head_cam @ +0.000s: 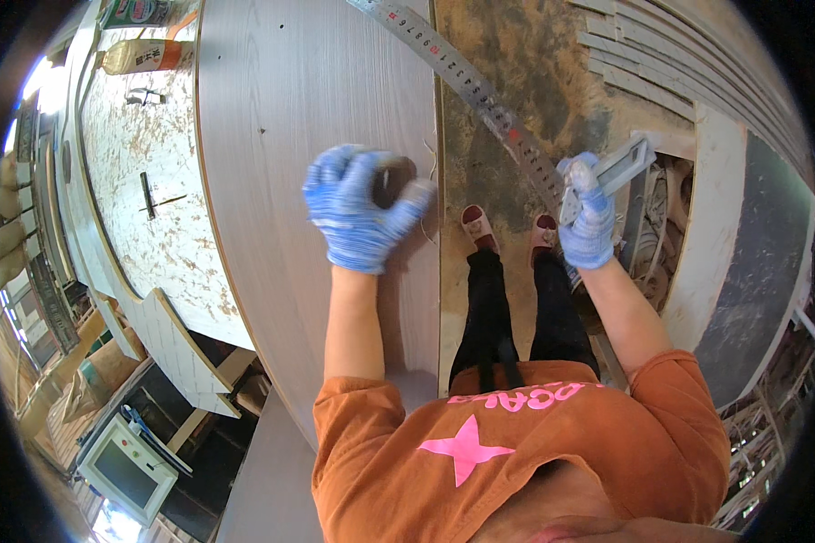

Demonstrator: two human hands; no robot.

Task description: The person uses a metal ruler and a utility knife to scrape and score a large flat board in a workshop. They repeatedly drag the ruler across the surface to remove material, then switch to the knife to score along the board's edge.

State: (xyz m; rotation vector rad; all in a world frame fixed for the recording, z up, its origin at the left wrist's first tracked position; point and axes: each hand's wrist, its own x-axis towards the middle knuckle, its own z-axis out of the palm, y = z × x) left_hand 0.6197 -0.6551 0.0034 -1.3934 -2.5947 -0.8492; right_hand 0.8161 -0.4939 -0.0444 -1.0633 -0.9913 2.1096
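Note:
My left hand (363, 207), in a blue and white knit work glove, is over the wood-grain board (299, 129) with thumb and fingers curled apart. Nothing shows between them, though part of the fingers is blurred. On the right, my gloved right hand (589, 210) grips the grey handle end of a combination square (472, 88). Its long steel rule, marked with numbers, slants up and left across the board's right edge. A loose pale thread lies along that edge, beside my left thumb.
A white, scuffed worktop (146, 156) left of the board holds a plastic bottle (141, 56) and a small metal part (145, 97). Stacked pale strips (642, 54) lie upper right. A control panel with a screen (128, 468) stands lower left. My feet are on the stained floor.

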